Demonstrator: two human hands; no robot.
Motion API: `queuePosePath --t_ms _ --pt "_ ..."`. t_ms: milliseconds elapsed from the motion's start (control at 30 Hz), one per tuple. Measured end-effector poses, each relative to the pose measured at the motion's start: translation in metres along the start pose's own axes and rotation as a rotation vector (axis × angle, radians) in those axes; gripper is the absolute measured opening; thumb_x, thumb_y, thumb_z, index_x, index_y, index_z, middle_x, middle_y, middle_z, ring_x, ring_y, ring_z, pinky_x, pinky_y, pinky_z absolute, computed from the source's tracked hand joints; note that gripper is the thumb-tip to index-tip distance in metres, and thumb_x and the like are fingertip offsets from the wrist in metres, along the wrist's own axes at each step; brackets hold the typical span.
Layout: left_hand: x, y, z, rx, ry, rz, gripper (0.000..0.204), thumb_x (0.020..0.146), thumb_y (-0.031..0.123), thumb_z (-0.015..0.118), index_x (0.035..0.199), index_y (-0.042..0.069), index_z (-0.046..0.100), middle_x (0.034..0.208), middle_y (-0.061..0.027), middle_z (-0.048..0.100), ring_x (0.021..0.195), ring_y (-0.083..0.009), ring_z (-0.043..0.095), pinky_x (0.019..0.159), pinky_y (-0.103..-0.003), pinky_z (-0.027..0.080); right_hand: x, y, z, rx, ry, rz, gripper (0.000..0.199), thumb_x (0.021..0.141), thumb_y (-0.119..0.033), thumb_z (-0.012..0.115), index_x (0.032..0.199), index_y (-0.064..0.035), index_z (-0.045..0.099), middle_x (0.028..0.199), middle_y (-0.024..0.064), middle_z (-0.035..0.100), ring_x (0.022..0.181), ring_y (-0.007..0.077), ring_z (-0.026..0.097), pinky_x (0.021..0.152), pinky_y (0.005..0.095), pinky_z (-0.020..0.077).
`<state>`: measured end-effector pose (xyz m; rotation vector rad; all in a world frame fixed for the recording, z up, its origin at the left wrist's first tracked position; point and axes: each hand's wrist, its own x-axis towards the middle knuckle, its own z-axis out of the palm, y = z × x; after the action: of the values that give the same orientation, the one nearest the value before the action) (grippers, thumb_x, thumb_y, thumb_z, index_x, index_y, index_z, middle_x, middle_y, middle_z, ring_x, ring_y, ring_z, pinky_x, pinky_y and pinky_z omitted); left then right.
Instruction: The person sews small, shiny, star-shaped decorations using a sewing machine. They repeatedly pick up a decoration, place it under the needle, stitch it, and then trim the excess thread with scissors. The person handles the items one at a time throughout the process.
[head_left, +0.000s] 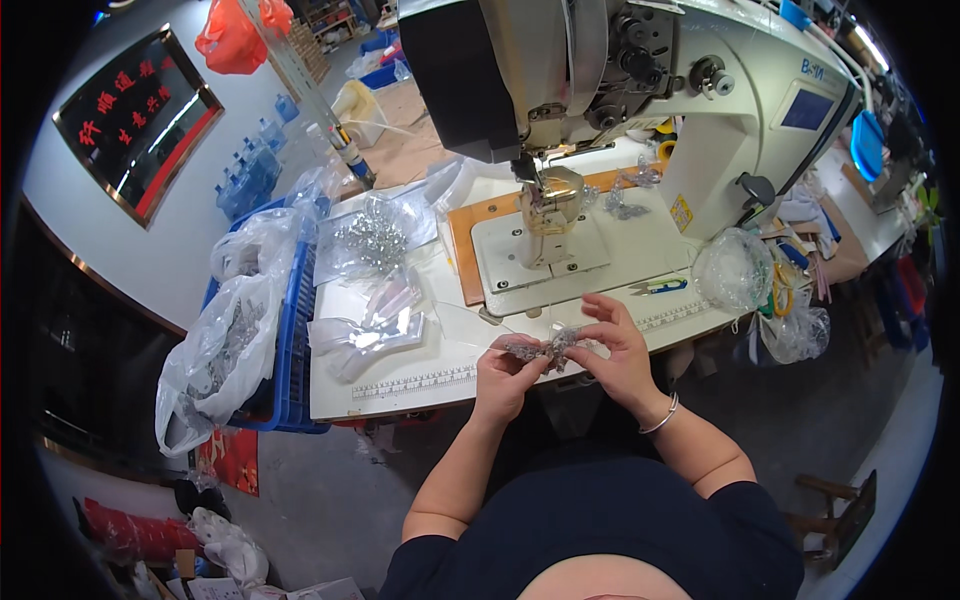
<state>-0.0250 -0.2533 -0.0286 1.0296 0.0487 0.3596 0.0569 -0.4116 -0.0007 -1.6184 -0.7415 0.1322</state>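
Between my two hands, just off the front edge of the sewing table (455, 345), is a small silvery-grey piece (564, 340) that looks gathered or beaded; its exact kind is not clear. My left hand (503, 382) pinches its left end between thumb and fingers. My right hand (620, 362) grips the right end with thumb and index finger, the other fingers raised. A white sewing machine (740, 120) stands beyond, its needle area and metal plate (535, 250) a little ahead of my hands. Thread snips (660, 286) with a yellow-green handle lie to the right.
Left on the table are a heap of shiny silver bits (372, 235) and clear plastic packets (375, 330). A blue crate (290, 330) with plastic bags stands against the table's left side. More silvery pieces (628, 208) lie behind the needle. A clear round bundle (735, 268) sits at right.
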Motion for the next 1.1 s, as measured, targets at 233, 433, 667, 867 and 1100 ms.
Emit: queuePosePath --t_ms 233,433,667,867,1100 --pt "0.0 0.002 -0.022 -0.055 -0.19 -0.098 0.026 0.072 -0.007 0.066 0.094 0.001 0.054 0.09 -0.0101 0.062 0.08 -0.0154 0.062 0.071 -0.027 0.051 0.003 0.003 -0.005 0.647 -0.094 0.453 0.02 0.072 0.004 0.07 0.089 -0.0015 0.061 0.143 0.0195 0.02 0.095 0.0173 0.06 0.083 0.0276 0.0481" --pt "0.0 -0.003 -0.038 -0.03 -0.344 -0.116 0.027 0.071 -0.009 0.064 0.093 0.002 0.053 0.086 -0.0107 0.061 0.077 -0.0178 0.061 0.07 -0.03 0.052 0.001 0.007 -0.011 0.61 -0.351 0.66 0.026 0.076 -0.003 0.069 0.1 -0.0002 0.06 0.117 0.012 0.053 0.091 0.0125 0.059 0.08 0.0254 0.0481" --pt "-0.003 -0.001 -0.008 0.053 0.02 -0.159 0.026 0.075 -0.008 0.062 0.098 0.0 0.052 0.088 -0.0085 0.06 0.077 -0.0152 0.061 0.07 -0.028 0.052 0.0 -0.002 -0.009 0.259 -0.243 0.38 0.021 0.075 -0.009 0.071 0.092 0.0014 0.064 0.082 0.0047 0.066 0.075 0.0092 0.06 0.068 0.0219 0.0485" --pt "-0.012 -0.002 0.005 -0.012 0.093 -0.123 0.025 0.077 -0.009 0.059 0.1 0.0 0.052 0.089 -0.0083 0.059 0.079 -0.0146 0.061 0.072 -0.029 0.054 0.001 0.009 -0.007 0.456 -0.195 0.476 0.017 0.076 -0.007 0.071 0.09 0.0008 0.063 0.08 0.0045 0.065 0.073 0.009 0.06 0.064 0.0215 0.0488" --pt "-0.014 -0.005 0.009 -0.028 0.125 -0.136 0.025 0.077 -0.009 0.06 0.099 0.0 0.052 0.089 -0.008 0.059 0.079 -0.0139 0.061 0.072 -0.027 0.053 -0.003 0.004 -0.005 0.467 -0.18 0.444 0.018 0.076 -0.005 0.07 0.091 0.0003 0.061 0.082 0.0056 0.065 0.074 0.0108 0.062 0.067 0.0233 0.0506"
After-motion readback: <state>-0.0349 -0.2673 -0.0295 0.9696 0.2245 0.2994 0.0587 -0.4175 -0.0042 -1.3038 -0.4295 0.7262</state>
